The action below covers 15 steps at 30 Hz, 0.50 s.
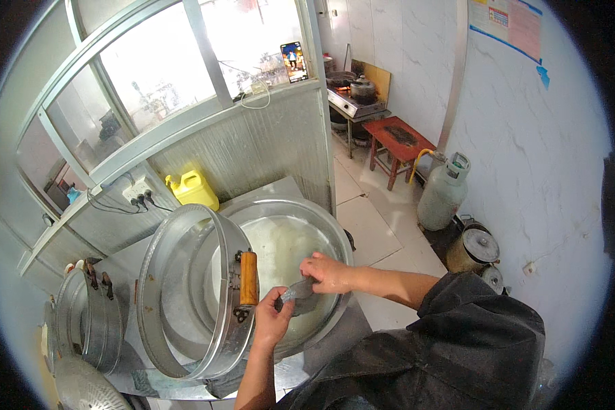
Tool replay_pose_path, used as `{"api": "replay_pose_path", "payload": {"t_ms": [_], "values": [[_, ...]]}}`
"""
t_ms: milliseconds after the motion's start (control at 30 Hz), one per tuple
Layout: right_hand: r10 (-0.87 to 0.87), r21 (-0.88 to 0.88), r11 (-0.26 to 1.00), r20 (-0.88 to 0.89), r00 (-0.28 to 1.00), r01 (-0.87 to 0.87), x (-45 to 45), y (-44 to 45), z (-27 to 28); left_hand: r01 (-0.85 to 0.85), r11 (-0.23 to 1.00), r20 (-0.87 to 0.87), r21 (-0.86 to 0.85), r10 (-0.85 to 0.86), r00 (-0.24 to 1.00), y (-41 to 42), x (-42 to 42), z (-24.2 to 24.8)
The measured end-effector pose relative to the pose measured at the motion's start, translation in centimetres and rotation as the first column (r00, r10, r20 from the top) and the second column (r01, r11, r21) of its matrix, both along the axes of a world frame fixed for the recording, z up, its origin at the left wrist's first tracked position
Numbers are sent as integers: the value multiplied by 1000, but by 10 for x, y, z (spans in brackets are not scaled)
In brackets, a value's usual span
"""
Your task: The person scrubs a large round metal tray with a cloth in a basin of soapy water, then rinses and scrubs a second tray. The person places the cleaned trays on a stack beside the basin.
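Stretched between my two hands is a small grey, wet-looking piece, perhaps a cloth or a scouring pad [301,290]. My left hand [274,319] pinches its near end, and my right hand [330,275] grips the far end. Both hands are above a wide metal basin [342,241] holding cloudy water. A large metal steamer ring [151,297] stands tilted on its side at the basin's left, partly over it. The ring's wooden handle [248,279] faces my left hand, close to the fingers but apart from them.
A yellow plastic jug [193,190] and a power strip with plugs [138,190] sit behind the ring. More metal rings [107,328] stand at the left. Rightward are a gas cylinder [443,197], a red stool [389,130] and a lit gas stove [356,106]. A phone [293,62] leans against the window.
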State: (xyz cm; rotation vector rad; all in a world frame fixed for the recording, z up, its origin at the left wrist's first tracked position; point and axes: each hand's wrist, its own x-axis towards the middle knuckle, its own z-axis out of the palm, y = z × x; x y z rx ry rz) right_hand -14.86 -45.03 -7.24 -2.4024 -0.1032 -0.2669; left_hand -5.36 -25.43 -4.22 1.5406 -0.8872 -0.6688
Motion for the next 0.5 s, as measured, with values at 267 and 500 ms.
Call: {"api": "replay_pose_path", "payload": {"t_ms": [267, 500], "values": [[107, 386, 922, -244, 964, -5, 4, 13, 13, 25, 999, 17, 30, -26, 1000, -20, -17, 6], [353, 629, 775, -351, 867, -61, 12, -9, -11, -228, 947, 196, 228, 185, 963, -12, -4, -24]]}}
